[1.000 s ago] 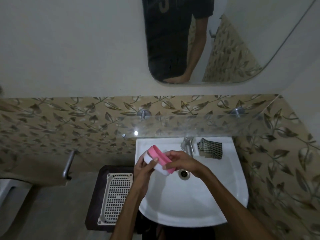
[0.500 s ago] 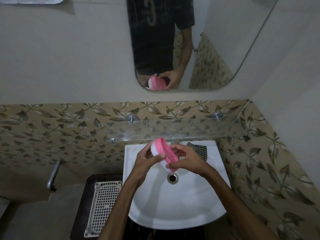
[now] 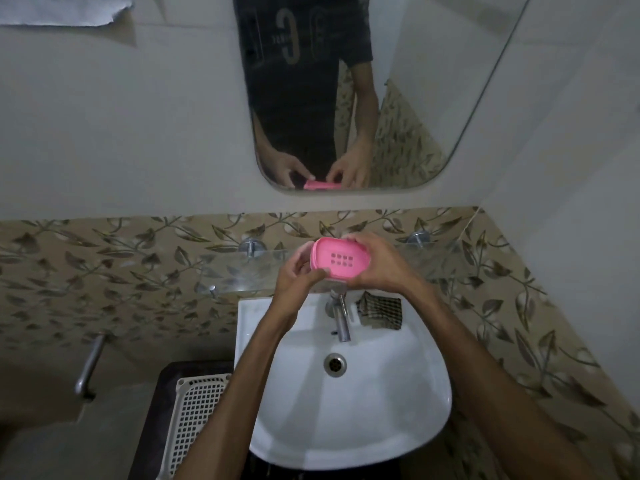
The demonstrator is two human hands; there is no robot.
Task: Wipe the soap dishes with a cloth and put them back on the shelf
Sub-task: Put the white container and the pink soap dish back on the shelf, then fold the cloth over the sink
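Head view: both hands' fingers (image 3: 304, 275) clasp pink soap dish (image 3: 341, 259).

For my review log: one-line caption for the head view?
Both hands hold a pink plastic soap dish over the glass shelf above the white basin.

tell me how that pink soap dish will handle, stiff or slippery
The soap dish looks like rigid moulded plastic, so probably stiff and light. Its smooth surface may be slippery if wet. Both hands grip its ends over the glass shelf; the flat oval shape seems unlikely to roll.

Both hands — left hand (image 3: 294, 275), right hand (image 3: 377, 265) — grip the pink soap dish (image 3: 340, 259) over, perhaps touching, the glass shelf (image 3: 239, 273).
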